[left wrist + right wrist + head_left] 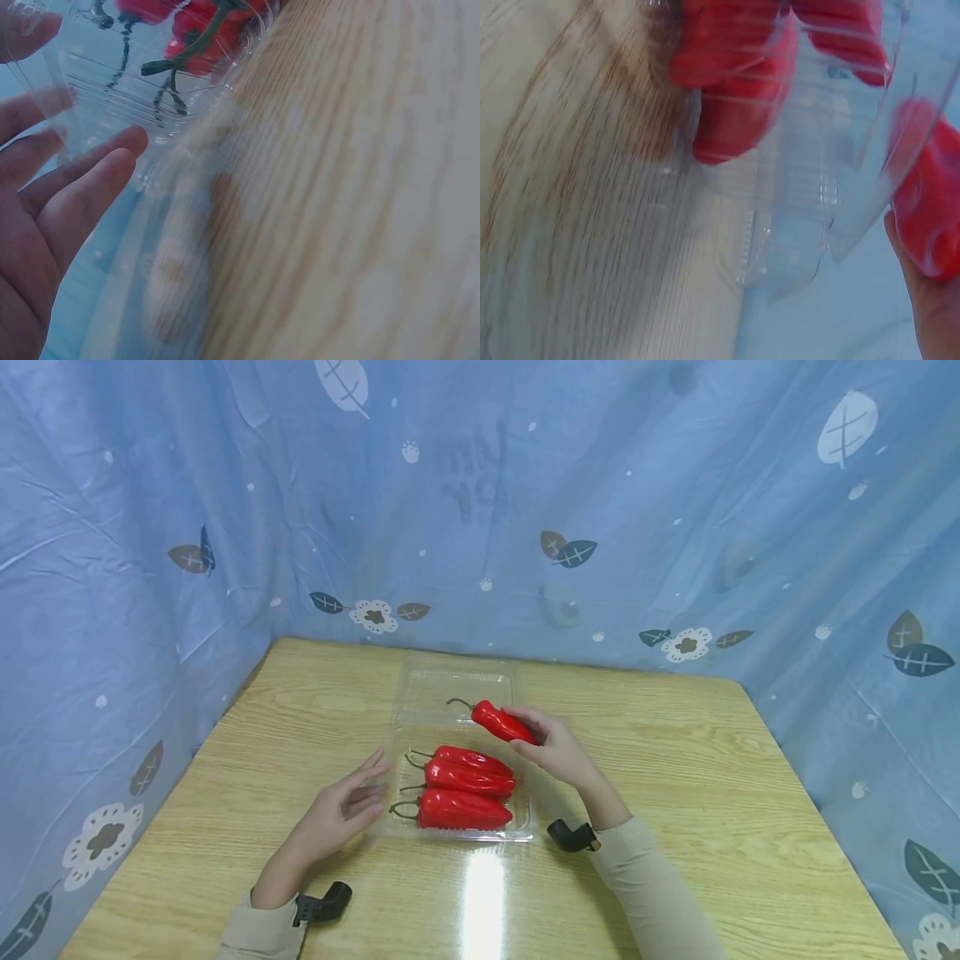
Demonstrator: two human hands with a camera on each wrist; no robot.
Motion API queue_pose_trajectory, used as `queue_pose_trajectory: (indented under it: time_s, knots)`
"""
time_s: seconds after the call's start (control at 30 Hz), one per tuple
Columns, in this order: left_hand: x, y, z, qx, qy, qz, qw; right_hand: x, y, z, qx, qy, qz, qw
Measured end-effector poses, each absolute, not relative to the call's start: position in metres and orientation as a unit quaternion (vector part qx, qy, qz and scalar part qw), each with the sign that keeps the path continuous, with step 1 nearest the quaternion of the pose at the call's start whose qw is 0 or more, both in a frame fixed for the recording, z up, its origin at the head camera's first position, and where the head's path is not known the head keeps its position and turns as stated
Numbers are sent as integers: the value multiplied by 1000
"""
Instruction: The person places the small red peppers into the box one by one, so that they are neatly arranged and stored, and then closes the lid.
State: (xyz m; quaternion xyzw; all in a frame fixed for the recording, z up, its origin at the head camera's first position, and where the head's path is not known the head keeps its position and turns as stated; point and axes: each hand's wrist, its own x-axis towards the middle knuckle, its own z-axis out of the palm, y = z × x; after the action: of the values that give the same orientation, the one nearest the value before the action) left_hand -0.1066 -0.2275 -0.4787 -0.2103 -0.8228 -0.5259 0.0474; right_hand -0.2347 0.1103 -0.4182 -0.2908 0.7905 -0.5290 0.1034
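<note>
A clear plastic box (522, 810) lies with its lid (423, 693) folded back behind it. Inside sit several red peppers, among them a front one (461, 810), side by side with stems to the left. My right hand (561, 750) grips another red pepper (491, 720) by its lower end, above the back right part of the box; its curved stem points left. In the right wrist view that pepper (930, 202) shows beyond the clear wall. My left hand (333, 817), fingers extended and spread, is at the box's left side; whether its fingertips touch the plastic is hard to tell.
The box rests on a wood-grain table (660, 777). A blue curtain (480, 527) with leaf and flower prints hangs behind and on both sides. A bright light reflection (483, 902) lies in front of the box. Each wrist carries a small black camera (573, 837).
</note>
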Motion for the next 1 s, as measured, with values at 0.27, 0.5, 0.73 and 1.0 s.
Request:
queue_pose_trajectory:
  time_s: [0.27,0.5,0.73,1.0]
  knots:
    - [-107,-229,-480,-209,-824,-525,46,-232,97,-423,-322,780,-515,148]
    - [-107,-229,-481,-212,-821,-528,47,-230,89,-423,-338,783,-493,172]
    - [-108,-228,-480,-215,-820,-528,53,-232,83,-426,-346,790,-469,190]
    - [-107,-227,-480,-218,-819,-528,55,-231,81,-428,-359,796,-448,191]
